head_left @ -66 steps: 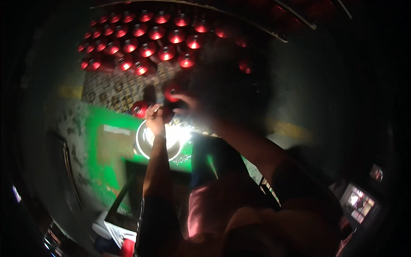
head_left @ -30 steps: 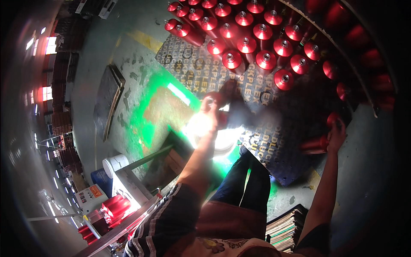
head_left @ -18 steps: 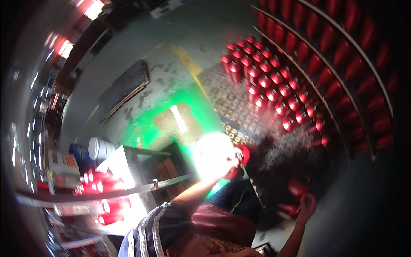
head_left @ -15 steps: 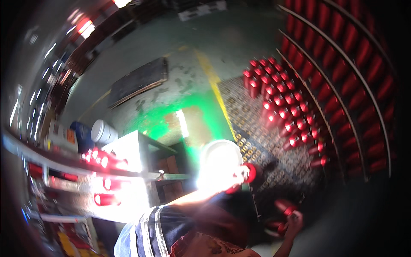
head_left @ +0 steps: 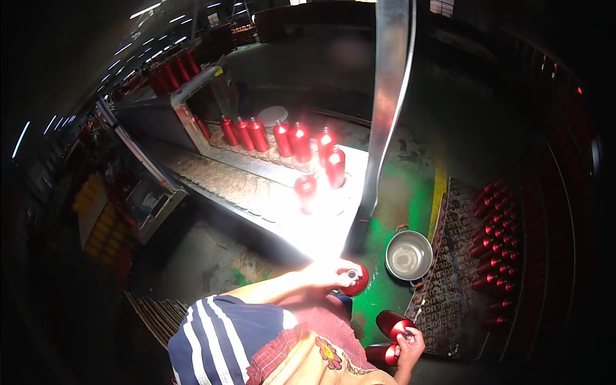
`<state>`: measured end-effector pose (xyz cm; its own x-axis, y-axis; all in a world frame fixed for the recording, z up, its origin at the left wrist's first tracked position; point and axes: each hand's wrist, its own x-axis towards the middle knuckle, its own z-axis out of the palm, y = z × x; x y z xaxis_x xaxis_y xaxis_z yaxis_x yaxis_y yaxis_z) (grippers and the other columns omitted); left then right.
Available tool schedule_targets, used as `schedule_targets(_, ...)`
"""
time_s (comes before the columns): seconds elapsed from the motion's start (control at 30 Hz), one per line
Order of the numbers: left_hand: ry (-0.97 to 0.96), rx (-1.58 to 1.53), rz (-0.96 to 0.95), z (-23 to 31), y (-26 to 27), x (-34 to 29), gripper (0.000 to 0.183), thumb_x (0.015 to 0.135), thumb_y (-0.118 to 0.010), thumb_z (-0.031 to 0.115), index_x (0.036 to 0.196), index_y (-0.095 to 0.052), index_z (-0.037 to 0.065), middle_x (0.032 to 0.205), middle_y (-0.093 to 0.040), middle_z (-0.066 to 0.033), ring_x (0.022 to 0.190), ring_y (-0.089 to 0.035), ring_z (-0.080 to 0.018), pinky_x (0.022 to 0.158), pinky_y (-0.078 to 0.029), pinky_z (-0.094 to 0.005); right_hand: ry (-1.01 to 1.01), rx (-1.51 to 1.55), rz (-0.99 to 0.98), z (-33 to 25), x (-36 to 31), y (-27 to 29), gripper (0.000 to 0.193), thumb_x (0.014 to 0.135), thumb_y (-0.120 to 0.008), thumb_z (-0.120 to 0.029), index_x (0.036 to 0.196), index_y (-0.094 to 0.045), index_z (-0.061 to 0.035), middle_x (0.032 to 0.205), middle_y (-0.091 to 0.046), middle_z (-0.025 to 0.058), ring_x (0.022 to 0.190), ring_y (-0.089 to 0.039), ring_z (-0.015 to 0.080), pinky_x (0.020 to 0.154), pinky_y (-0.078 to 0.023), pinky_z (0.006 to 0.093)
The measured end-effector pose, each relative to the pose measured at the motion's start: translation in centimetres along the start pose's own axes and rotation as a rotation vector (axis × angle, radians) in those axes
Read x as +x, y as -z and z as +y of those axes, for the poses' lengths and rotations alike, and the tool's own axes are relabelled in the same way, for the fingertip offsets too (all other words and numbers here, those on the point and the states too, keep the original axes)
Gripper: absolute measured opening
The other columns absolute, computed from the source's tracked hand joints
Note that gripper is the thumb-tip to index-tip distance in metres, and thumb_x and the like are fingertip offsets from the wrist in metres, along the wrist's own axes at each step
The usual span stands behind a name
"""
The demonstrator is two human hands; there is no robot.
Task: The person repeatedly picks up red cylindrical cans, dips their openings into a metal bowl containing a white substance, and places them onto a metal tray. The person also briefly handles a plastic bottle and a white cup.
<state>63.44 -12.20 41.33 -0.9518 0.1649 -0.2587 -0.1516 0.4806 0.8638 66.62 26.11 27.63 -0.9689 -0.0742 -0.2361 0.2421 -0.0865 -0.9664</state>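
My left hand (head_left: 328,273) is closed round the neck of a red metal bottle (head_left: 362,282), seen almost from above in front of my body. Lower right, my right hand (head_left: 413,346) grips two more by their necks: one red bottle (head_left: 390,323) is tilted outward, and the other red bottle (head_left: 380,354) lies just below it. Ahead of my left hand is a brightly lit bench (head_left: 276,183) where several red bottles (head_left: 299,142) stand upright, some in a row. Glare washes out the bench's near corner.
A metal pot (head_left: 409,255) stands right of my left hand, beside a patterned mat (head_left: 443,276). Many red bottles (head_left: 494,244) stand on that mat at the right. An upright metal post (head_left: 388,96) rises at the bench's right end. Stacked boards (head_left: 154,314) lie lower left.
My view has swung left toward the bench, so the bench and post now show larger and the standing bottles sit farther right. Both hands still hold their bottles.
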Motion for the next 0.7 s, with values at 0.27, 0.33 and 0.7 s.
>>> schedule_targets(0.27, 0.217, -0.438, 0.367, -9.3, 10.0, -12.7, 0.029, 0.085, -0.062, 0.009, 0.113, -0.069, 0.006, 0.095, -0.069, -0.0022, 0.085, -0.062, -0.009, 0.076, -0.052, -0.0276, -0.183, -0.136, -0.401, -3.6, -0.2, -17.4, 0.027, 0.078, -0.073, 0.009, 0.101, -0.062, 0.0027, 0.07, -0.061, 0.0034, 0.045, -0.049, 0.0052, 0.04, -0.036, 0.0212)
schedule_targets(0.33, 0.273, -0.395, 0.476, -11.5, 13.9, -15.2, 0.024, 0.086, -0.065, 0.011, 0.109, -0.07, 0.007, 0.086, -0.068, 0.0009, 0.08, -0.061, -0.007, 0.074, -0.051, -0.026, -0.164, -0.133, -0.506, -4.4, 0.9, -22.7, 0.026, 0.078, -0.074, 0.009, 0.1, -0.063, 0.0024, 0.07, -0.062, 0.0025, 0.046, -0.049, 0.0049, 0.041, -0.035, 0.021)
schedule_targets(0.7, 0.109, -0.246, 0.694, -24.6, 38.0, -13.1, 0.02, 0.085, -0.072, 0.011, 0.105, -0.071, 0.009, 0.063, -0.056, 0.0038, 0.049, -0.047, -0.0032, 0.046, -0.037, -0.0218, -0.006, -0.244, -0.625, -7.3, 11.9, -56.4, 0.027, 0.079, -0.075, 0.006, 0.102, -0.064, -0.0012, 0.071, -0.056, -0.0041, 0.056, -0.046, 0.0029, 0.05, -0.037, 0.0199)
